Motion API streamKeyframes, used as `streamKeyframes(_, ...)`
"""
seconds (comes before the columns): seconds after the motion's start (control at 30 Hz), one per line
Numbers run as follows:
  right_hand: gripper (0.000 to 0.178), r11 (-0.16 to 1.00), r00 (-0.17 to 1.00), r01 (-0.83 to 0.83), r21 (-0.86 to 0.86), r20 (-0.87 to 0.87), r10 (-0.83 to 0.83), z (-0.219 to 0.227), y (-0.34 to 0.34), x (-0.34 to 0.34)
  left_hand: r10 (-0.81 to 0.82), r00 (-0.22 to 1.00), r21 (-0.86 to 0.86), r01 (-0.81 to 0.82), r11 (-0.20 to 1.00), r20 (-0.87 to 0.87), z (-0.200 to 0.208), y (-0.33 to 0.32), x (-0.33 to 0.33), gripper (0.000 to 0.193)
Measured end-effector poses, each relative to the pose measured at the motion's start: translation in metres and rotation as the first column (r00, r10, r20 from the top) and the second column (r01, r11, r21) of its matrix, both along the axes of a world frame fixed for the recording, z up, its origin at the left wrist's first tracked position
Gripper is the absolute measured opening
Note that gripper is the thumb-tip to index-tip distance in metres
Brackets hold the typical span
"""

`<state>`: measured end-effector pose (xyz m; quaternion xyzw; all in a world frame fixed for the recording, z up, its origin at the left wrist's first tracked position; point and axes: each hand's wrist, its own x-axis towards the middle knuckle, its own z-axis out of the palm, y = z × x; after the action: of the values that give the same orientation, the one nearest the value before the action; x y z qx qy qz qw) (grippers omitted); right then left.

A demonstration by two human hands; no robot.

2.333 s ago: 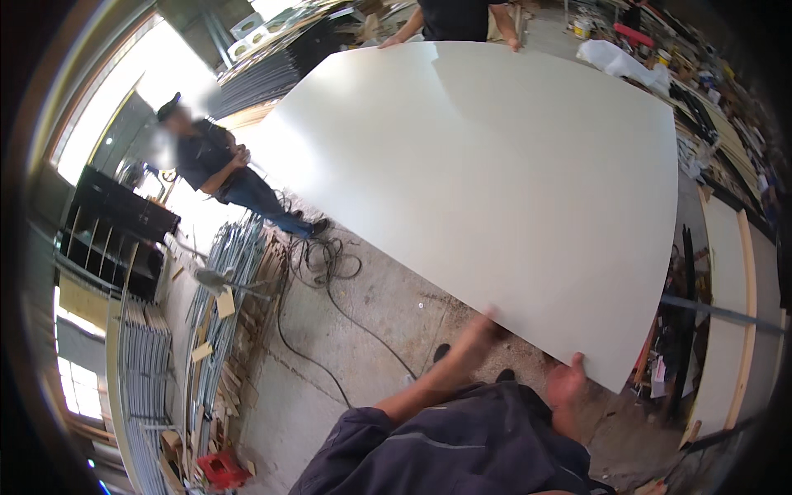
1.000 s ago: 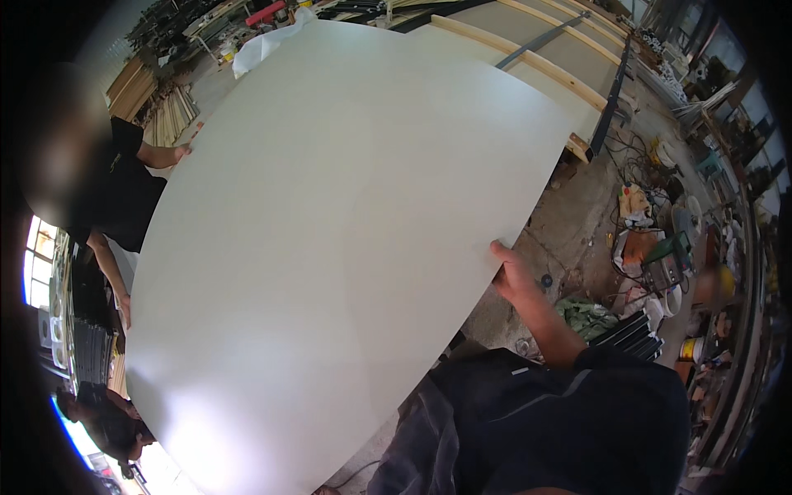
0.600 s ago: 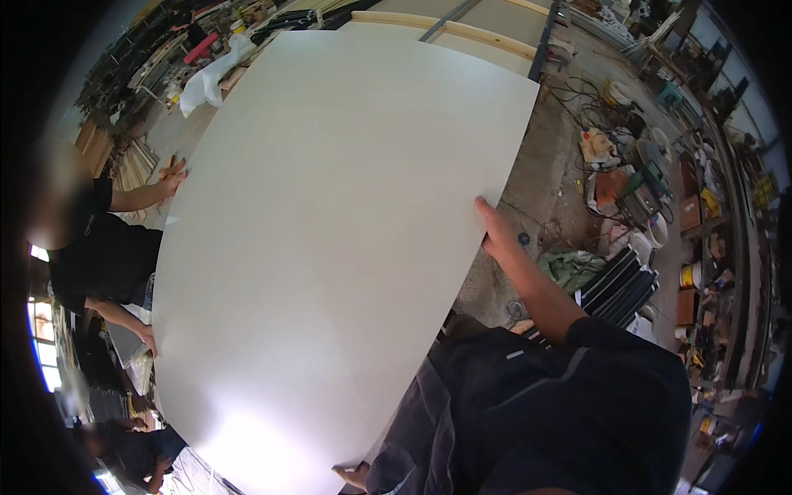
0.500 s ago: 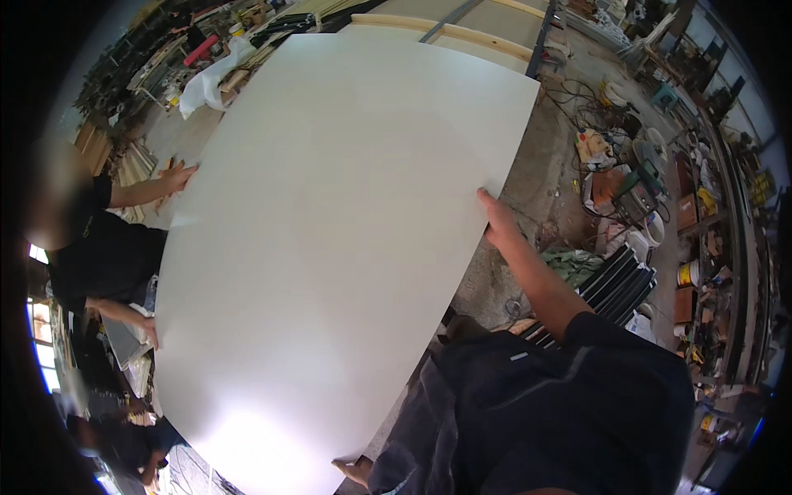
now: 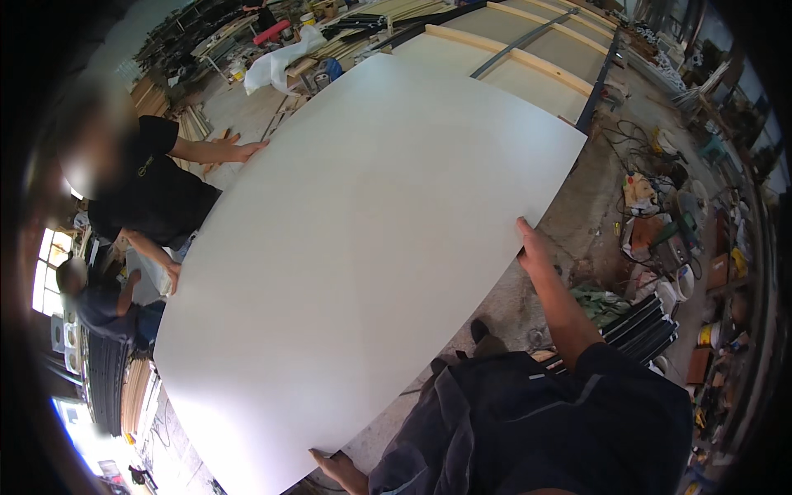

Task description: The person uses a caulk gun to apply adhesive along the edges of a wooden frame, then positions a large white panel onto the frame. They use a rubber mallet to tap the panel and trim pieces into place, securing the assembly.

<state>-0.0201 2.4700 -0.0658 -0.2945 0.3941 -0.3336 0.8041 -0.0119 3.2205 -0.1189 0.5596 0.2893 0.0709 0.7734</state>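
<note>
A large white flat board (image 5: 363,247) fills the middle of the view, its face up. My right hand (image 5: 532,246) grips its right edge, thumb on top and fingers mostly hidden underneath. Near the lower edge of the view, my left hand (image 5: 340,472) holds the same long edge, again with the thumb above and the fingers below. Across from me a co-worker in a black shirt (image 5: 157,186) holds the opposite edge with both hands, one hand (image 5: 247,151) farther up it and the other hand (image 5: 172,276) lower down.
Beyond the board's far end lies a dark-edged frame (image 5: 513,51) with pale wooden slats. Black bars (image 5: 639,330), cables and tools crowd the floor at right. Another person (image 5: 111,309) is behind the co-worker at left. White plastic sheeting (image 5: 285,62) lies at the upper left.
The board and the co-worker have shifted rightward in the view, and the board lies at a steeper slant. More of the slatted frame shows. Both my hands keep their grip.
</note>
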Motion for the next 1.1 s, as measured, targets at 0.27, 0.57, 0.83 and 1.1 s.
streamKeyframes(0.27, 0.049, 0.999, 1.000, -0.020, -0.028, 0.007, 0.020, 0.007, -0.010, 0.003, 0.039, 0.994, 0.086, -0.030, 0.996, -0.106, 0.022, -0.025, -0.004, 0.061)
streamKeyframes(0.57, 0.050, 0.999, 0.999, -0.021, -0.032, -0.044, 0.019, -0.007, -0.046, 0.012, -0.147, 0.979, 0.528, 0.201, 0.825, -0.144, 0.064, -0.090, -0.004, 0.056)
streamKeyframes(0.83, 0.053, 0.998, 0.999, 0.013, 0.066, -0.039, -0.010, 0.003, -0.026, 0.015, -0.034, 0.999, 0.217, 0.035, 0.976, -0.006, 0.010, -0.031, 0.004, 0.055)
streamKeyframes(1.1, 0.054, 1.000, 1.000, 0.001, 0.014, 0.004, -0.001, -0.003, -0.016, 0.020, -0.139, 0.970, 0.566, 0.229, 0.792, -0.197, 0.024, -0.025, 0.005, 0.057)
